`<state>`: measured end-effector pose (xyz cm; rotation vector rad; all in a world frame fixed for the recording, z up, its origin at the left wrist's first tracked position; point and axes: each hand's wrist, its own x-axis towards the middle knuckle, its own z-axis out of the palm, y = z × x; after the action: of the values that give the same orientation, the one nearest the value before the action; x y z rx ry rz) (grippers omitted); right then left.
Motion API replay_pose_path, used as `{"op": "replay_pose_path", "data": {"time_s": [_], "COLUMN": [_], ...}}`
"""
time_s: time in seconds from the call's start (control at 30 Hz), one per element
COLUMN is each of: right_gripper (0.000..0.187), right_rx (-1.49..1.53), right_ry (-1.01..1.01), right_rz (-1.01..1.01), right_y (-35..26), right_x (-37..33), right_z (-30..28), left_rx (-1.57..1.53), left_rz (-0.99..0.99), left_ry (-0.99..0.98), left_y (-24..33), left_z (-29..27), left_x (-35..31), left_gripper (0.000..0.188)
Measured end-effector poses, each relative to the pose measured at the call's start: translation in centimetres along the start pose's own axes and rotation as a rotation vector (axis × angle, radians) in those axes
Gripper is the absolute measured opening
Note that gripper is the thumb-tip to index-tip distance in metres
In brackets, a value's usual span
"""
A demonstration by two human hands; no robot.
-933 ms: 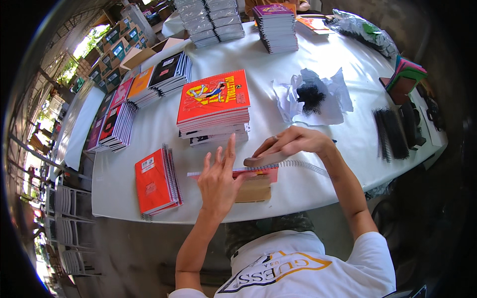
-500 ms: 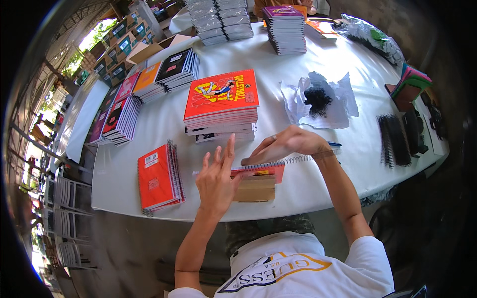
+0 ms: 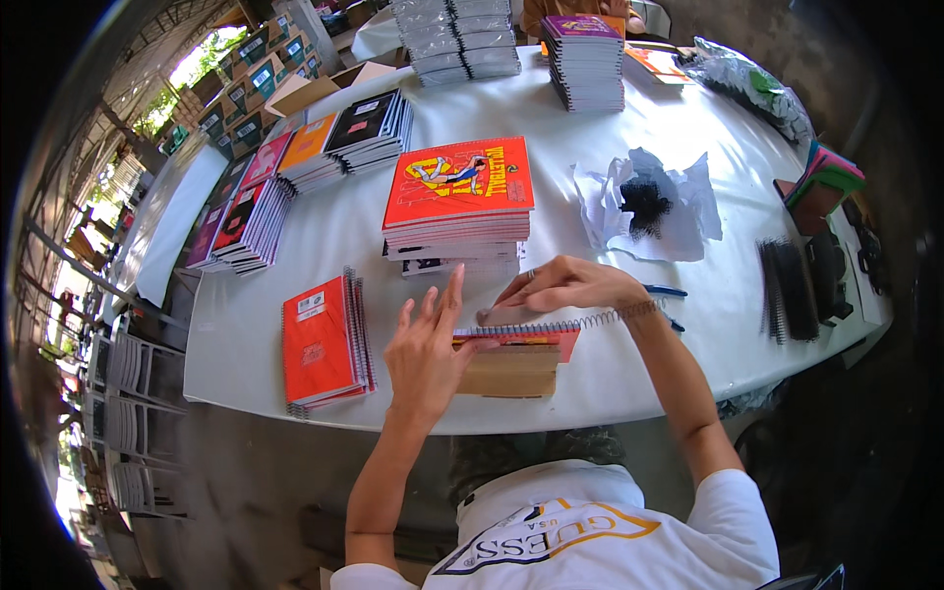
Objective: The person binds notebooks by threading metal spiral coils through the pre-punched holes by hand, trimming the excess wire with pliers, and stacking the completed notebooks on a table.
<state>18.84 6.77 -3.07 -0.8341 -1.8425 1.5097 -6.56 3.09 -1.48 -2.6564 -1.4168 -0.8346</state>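
Observation:
A red-covered notebook [image 3: 569, 345] lies edge-on before me against a tan block [image 3: 506, 378]. A thin spiral coil [image 3: 600, 319] runs along its edge, its loose right end reaching past my right wrist. At the notebook's left end is my left hand [image 3: 425, 344], thumb along the near side and the other fingers spread upward. My right hand [image 3: 570, 285] bends over the coil from above, fingers close together and fingertips touching it near the left end. Just beyond stands a stack of red notebooks [image 3: 457, 187]. Several more red spiral notebooks [image 3: 320, 344] lie left of my left hand.
Crumpled white paper [image 3: 693, 216] bears a heap of black coils [image 3: 644, 205]. Blue pens [image 3: 667, 290] lie beside my right wrist, with dark coils [image 3: 772, 290] farther right. Notebook stacks [image 3: 369, 133] line the left side; tall stacks [image 3: 588, 69] stand at the back, near another person [image 3: 560, 14].
My right hand was blurred and stretched flatter along the coil; now its fingers are more bent. The left hand keeps its place. The whole table view has shifted slightly rightward.

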Motion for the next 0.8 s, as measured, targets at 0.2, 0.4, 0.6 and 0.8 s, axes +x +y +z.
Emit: {"op": "replay_pose_path", "data": {"time_s": [0.2,0.4,0.6,0.8], "right_gripper": [0.052,0.053,0.053,0.050], "right_rx": [-0.159,-0.052,0.220,-0.034], "right_ry": [-0.023,-0.001,0.074,-0.019], "right_rz": [0.007,0.011,-0.121,-0.062], "right_y": [-0.6,-0.1,0.5,0.3], "right_x": [0.9,1.8,2.7,4.1], "right_z": [0.7,1.0,1.5,1.5], "left_rx": [0.011,0.042,-0.195,-1.003], "left_rz": [-0.005,-0.009,-0.050,-0.470], "left_ry": [0.007,0.019,0.077,0.032], "left_y": [-1.0,-2.0,-3.4,-4.9], "left_z": [-0.5,-0.7,-0.8,0.1], "left_x": [-0.3,-0.9,-1.1,-2.2], "left_gripper": [0.091,0.091,0.097,0.099]}}
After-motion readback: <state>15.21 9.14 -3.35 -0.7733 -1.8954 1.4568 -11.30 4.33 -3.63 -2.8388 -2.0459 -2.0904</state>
